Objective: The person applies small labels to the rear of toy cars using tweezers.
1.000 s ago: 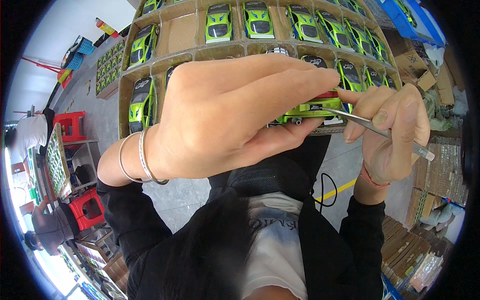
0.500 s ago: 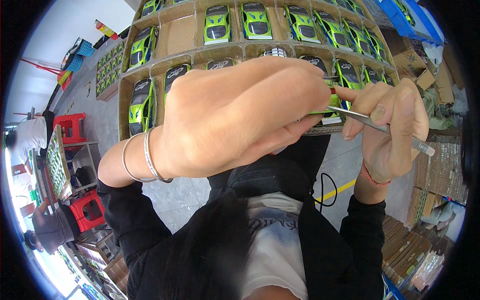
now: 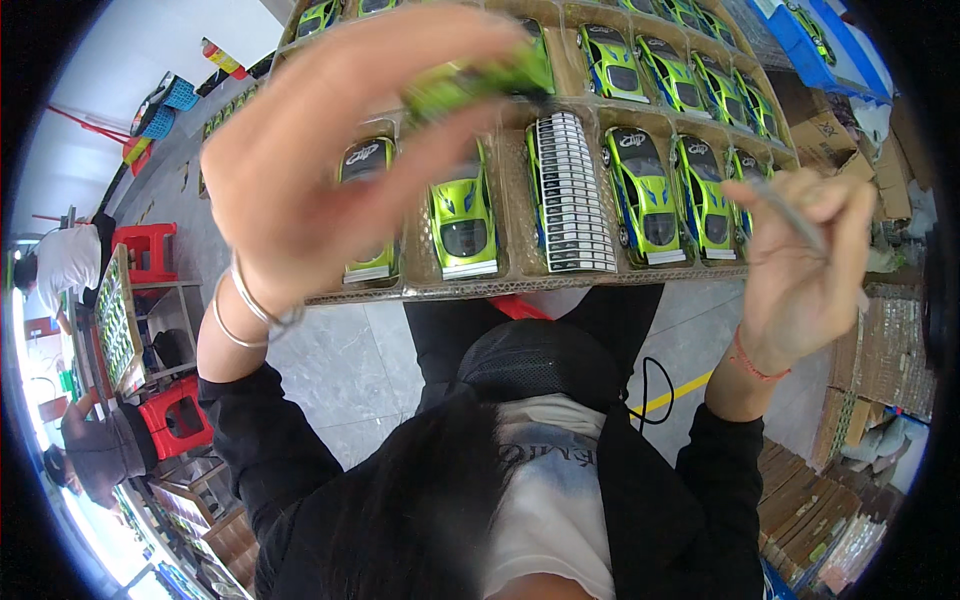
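My left hand [image 3: 290, 170], blurred by motion, grips a green toy car [image 3: 450, 92] above the left-middle of a compartmented tray [image 3: 400, 292]. Its fingers partly hide the car. Off to the right, my right hand [image 3: 800, 260] holds metal tweezers [image 3: 792, 212], also smeared, with the tip toward the tray. A white sheet with a column of small black labels [image 3: 572, 190] lies in a front compartment. Beside the sheet sit green toy cars with black tops, among them one on its left [image 3: 462, 215] and one on its right [image 3: 645, 200].
Stacked flat cardboard [image 3: 880, 340] and a blue bin [image 3: 820, 55] stand at the right. Red stools [image 3: 175, 415] and a workbench are at the left, with two people near it. A fire extinguisher [image 3: 222, 58] stands at the far left.
My left hand has moved left and away from my right hand, carrying the car over the tray. The label sheet now shows fully. My right hand has shifted slightly, still holding the tweezers.
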A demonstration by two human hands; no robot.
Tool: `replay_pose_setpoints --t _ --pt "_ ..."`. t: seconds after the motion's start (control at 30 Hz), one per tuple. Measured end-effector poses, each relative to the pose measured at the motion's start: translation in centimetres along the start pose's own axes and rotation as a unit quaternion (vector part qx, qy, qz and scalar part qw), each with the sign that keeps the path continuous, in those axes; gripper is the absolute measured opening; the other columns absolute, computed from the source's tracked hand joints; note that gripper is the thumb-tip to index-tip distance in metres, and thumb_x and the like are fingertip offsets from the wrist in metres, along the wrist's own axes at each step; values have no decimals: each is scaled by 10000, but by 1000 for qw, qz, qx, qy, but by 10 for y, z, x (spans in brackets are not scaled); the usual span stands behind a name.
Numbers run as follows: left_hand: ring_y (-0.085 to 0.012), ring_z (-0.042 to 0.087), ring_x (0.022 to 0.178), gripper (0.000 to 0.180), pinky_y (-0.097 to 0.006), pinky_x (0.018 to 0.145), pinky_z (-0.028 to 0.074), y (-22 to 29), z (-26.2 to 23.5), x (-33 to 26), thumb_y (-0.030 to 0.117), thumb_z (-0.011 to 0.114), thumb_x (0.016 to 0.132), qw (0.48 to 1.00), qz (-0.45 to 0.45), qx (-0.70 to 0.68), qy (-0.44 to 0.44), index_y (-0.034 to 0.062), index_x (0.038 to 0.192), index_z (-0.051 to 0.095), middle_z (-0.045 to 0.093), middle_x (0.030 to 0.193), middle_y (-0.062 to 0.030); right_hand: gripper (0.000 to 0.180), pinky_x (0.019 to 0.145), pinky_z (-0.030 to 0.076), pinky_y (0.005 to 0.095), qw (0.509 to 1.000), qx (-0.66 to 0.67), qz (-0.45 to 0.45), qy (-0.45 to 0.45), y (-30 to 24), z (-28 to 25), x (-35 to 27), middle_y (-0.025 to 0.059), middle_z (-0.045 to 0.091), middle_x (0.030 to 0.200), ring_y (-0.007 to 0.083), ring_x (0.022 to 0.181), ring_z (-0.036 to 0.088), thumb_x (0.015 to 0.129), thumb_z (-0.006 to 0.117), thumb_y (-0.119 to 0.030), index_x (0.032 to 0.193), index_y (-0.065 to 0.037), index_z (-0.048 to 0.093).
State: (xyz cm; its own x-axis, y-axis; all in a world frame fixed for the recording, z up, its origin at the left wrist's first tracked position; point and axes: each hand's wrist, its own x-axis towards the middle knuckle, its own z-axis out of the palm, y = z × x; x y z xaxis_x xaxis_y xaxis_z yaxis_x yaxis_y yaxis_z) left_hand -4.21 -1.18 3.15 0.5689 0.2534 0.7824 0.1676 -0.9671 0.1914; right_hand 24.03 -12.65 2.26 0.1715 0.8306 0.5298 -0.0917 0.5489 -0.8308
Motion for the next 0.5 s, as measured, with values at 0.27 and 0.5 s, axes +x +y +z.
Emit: replay_pose_setpoints --t 0.27,0.5 --pt "-192 704 968 354 -284 851 551 -87 -25 -65 -5 775 783 968 -250 24 9 35 1126 695 716 1081 -100 413 622 508 276 969 -12 217 -121 46 25 -29 126 664 778 151 664 631 1068 451 -265 877 61 618" --pt "-277 689 1055 189 -356 921 532 -102 -75 -78 -7 706 811 938 -236 111 -228 15 997 730 709 1164 -110 434 619 505 263 977 -16 189 -97 61 15 -26 120 655 750 150 645 620 1079 422 -267 865 61 611"
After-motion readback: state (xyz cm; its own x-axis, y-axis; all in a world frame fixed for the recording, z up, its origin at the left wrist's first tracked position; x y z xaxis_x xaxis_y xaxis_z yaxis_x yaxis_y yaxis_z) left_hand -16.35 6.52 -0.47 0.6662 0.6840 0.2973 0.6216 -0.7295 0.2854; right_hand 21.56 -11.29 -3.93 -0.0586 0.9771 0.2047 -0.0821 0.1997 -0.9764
